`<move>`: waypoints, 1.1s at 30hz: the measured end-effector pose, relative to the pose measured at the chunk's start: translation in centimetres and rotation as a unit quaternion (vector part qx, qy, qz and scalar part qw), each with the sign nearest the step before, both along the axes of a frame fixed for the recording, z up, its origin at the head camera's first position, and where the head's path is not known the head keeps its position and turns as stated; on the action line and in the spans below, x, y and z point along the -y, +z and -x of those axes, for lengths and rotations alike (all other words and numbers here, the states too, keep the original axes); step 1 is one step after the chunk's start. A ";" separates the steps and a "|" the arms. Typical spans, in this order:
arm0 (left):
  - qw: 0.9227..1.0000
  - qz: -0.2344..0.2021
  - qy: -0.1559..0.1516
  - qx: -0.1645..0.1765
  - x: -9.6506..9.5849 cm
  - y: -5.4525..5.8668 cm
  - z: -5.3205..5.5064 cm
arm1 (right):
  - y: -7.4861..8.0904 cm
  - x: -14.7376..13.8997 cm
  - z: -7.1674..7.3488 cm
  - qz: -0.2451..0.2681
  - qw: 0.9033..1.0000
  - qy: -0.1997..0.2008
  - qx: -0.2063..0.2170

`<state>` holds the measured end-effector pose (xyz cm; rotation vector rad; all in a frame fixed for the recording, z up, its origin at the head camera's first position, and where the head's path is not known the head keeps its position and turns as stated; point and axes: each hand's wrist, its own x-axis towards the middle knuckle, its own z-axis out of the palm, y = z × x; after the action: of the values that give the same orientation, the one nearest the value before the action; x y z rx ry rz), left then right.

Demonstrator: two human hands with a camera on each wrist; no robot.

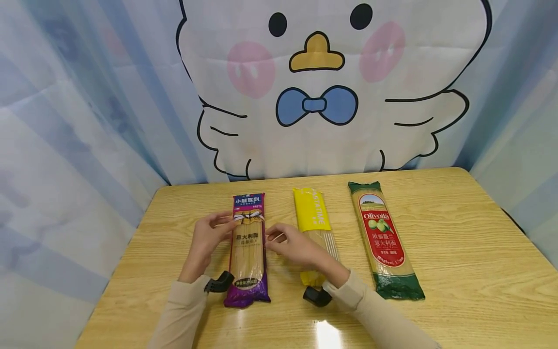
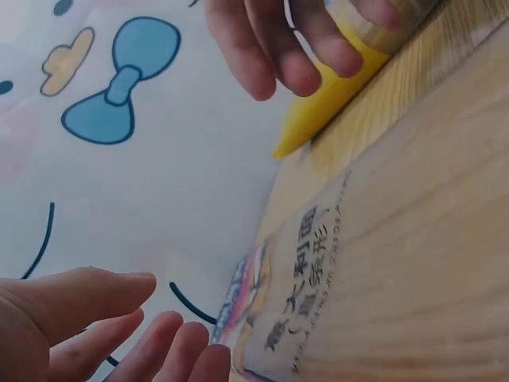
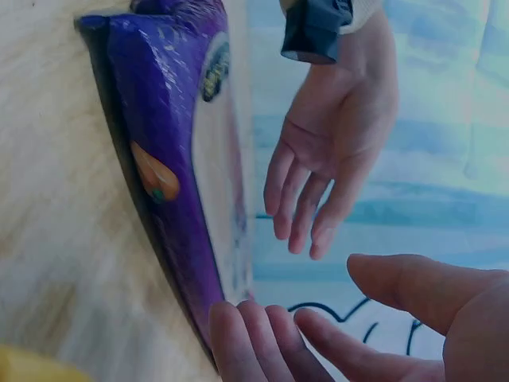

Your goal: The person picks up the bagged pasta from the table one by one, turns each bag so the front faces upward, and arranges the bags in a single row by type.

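A purple-ended pack of spaghetti (image 1: 247, 242) with a clear window lies lengthwise on the table. My left hand (image 1: 212, 235) is at its left edge, thumb held apart from the fingers. On the right edge, my right hand (image 1: 289, 245) has its fingers close to the wrapper; whether they touch it, I cannot tell. In the left wrist view, the left hand (image 2: 103, 330) has nothing pinched between thumb and fingers. The right wrist view shows the right hand (image 3: 382, 334) beside the pack's purple side (image 3: 159, 119), its thumb also apart.
Partly under my right forearm lies a yellow pasta pack (image 1: 313, 211). Farther right, a green-ended spaghetti pack (image 1: 383, 237) with a red label lies slanted. The wooden table (image 1: 462, 252) ends at a curtain (image 1: 314, 150) printed with a cartoon figure.
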<state>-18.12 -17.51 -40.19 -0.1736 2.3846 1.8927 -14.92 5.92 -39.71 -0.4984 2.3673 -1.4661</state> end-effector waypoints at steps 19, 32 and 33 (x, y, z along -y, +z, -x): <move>0.981 0.116 -0.015 -0.157 -2.8 3.1 -1.2 | 3.5 -3.4 -0.7 -0.019 0.991 -0.049 -0.124; 0.971 0.108 -0.045 -0.209 -4.7 2.7 -2.5 | 3.1 -6.6 -1.5 -0.077 0.972 -0.064 -0.212; 0.968 0.113 -0.049 -0.218 -4.7 2.6 -2.5 | 3.1 -6.8 -1.6 -0.082 0.971 -0.064 -0.216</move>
<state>-15.59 -12.76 -37.64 0.3824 2.8216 1.7566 -13.35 12.74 -36.65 -0.6928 2.8774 -1.3012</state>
